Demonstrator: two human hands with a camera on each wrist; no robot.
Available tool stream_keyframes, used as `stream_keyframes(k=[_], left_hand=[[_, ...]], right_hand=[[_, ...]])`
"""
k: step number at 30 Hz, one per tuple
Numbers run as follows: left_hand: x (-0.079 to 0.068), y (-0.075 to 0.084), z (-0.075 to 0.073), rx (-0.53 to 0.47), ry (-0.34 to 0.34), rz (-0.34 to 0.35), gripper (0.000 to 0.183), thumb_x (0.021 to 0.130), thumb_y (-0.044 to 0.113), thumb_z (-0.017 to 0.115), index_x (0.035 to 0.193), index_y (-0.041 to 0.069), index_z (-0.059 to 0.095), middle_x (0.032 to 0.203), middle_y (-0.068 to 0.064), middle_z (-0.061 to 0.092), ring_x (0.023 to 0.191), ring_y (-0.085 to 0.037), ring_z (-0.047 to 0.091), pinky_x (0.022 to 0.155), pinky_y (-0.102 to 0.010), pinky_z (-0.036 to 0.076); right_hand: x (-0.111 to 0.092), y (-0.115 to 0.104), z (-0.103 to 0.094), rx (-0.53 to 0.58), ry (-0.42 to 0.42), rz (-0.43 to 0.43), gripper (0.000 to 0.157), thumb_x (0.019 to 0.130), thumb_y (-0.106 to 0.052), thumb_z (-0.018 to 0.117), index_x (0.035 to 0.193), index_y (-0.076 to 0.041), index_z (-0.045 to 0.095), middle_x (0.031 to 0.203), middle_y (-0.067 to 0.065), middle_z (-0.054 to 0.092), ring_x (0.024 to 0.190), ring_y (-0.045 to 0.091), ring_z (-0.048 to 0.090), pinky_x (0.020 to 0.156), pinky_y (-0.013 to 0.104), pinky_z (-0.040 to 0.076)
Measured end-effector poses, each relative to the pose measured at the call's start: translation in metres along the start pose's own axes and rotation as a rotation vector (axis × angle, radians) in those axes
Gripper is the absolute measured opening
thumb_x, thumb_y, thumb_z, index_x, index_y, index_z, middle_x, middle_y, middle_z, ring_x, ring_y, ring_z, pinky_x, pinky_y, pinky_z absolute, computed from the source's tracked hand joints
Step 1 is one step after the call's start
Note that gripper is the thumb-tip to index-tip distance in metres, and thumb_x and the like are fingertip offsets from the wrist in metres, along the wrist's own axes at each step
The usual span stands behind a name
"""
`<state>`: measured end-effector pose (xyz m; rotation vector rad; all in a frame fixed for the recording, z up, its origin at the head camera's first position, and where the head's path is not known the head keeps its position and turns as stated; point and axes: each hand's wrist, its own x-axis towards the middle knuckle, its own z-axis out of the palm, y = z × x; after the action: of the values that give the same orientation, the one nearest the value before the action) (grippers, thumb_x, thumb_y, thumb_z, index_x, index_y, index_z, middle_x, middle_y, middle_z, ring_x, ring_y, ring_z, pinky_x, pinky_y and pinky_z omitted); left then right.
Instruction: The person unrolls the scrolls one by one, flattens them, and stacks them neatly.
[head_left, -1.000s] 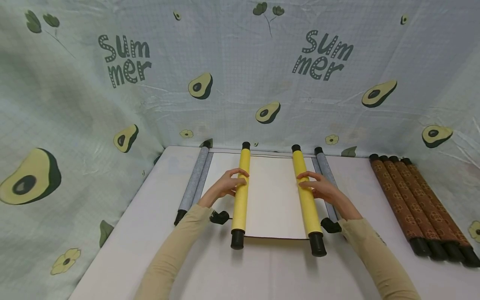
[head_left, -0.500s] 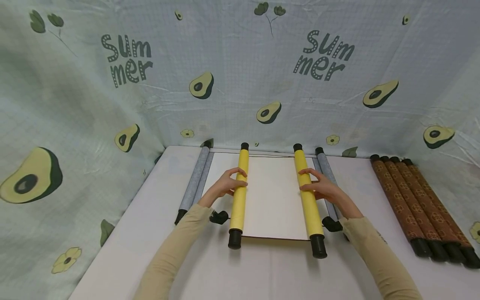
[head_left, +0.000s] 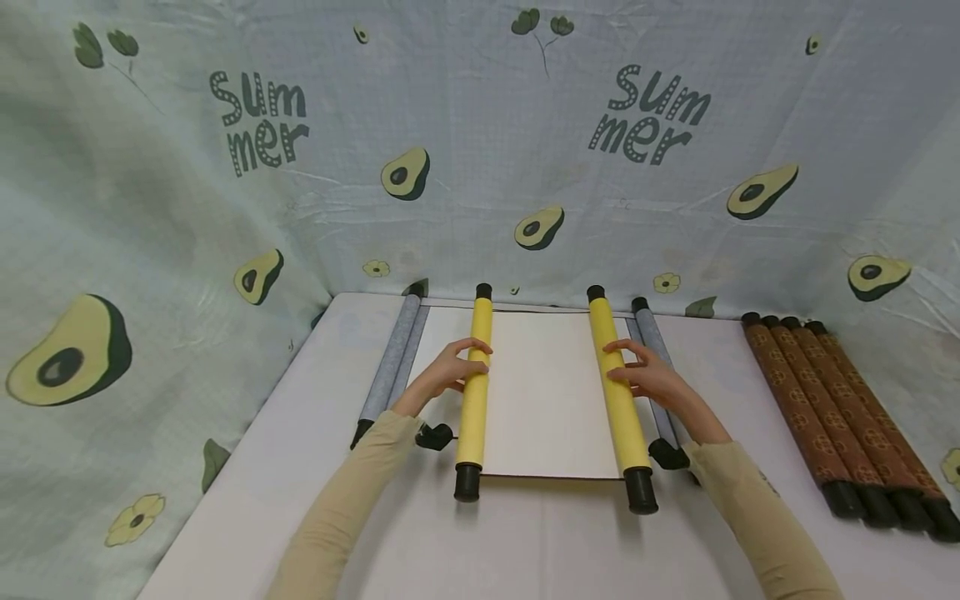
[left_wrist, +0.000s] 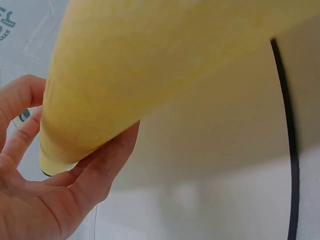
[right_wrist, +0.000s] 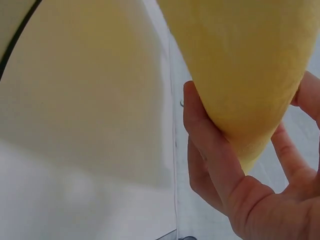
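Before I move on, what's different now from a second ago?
The left yellow roll moved slightly left, away from the right yellow roll, so the sheet shows wider between them. Nothing was grabbed or released: the left hand and right hand still hold those rolls. The grey rolls and brown rolls stayed put.

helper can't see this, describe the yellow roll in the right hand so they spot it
Over the white table, find the pale sheet. Along its right edge runs the yellow roll, gripped by the right hand; its yellow twin is in the left hand.
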<state>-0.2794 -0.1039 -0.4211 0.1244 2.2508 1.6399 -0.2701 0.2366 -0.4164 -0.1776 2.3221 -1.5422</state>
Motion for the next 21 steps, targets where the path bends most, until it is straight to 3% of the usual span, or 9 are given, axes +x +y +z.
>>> stream_keyframes(k=[8, 14, 21], left_hand=[[-0.001, 0.003, 0.0, 0.023, -0.006, 0.021, 0.036, 0.082, 0.012, 0.055, 0.118, 0.011, 0.055, 0.116, -0.017, 0.048, 0.075, -0.019, 0.053, 0.055, -0.029, 0.05], [0.002, 0.004, 0.003, 0.059, 0.006, 0.009, 0.035, 0.081, 0.016, 0.063, 0.114, 0.009, 0.055, 0.116, -0.016, 0.048, 0.072, -0.017, 0.054, 0.053, -0.027, 0.049], [-0.004, 0.013, 0.003, 0.042, -0.016, 0.017, 0.042, 0.077, 0.01, 0.068, 0.114, 0.003, 0.05, 0.116, -0.021, 0.045, 0.068, -0.016, 0.052, 0.049, -0.024, 0.045]], right_hand=[[-0.003, 0.001, 0.002, -0.045, 0.06, -0.018, 0.036, 0.084, -0.021, 0.057, 0.116, -0.008, 0.05, 0.11, 0.02, 0.05, 0.079, 0.019, 0.056, 0.068, 0.033, 0.05], [-0.005, -0.004, 0.006, -0.101, 0.088, -0.023, 0.036, 0.083, -0.021, 0.058, 0.113, -0.006, 0.045, 0.105, 0.023, 0.05, 0.075, 0.02, 0.054, 0.063, 0.032, 0.049], [-0.006, -0.009, 0.01, -0.142, 0.109, 0.022, 0.047, 0.075, -0.028, 0.071, 0.106, -0.009, 0.041, 0.105, 0.023, 0.045, 0.072, 0.022, 0.053, 0.059, 0.029, 0.049]])
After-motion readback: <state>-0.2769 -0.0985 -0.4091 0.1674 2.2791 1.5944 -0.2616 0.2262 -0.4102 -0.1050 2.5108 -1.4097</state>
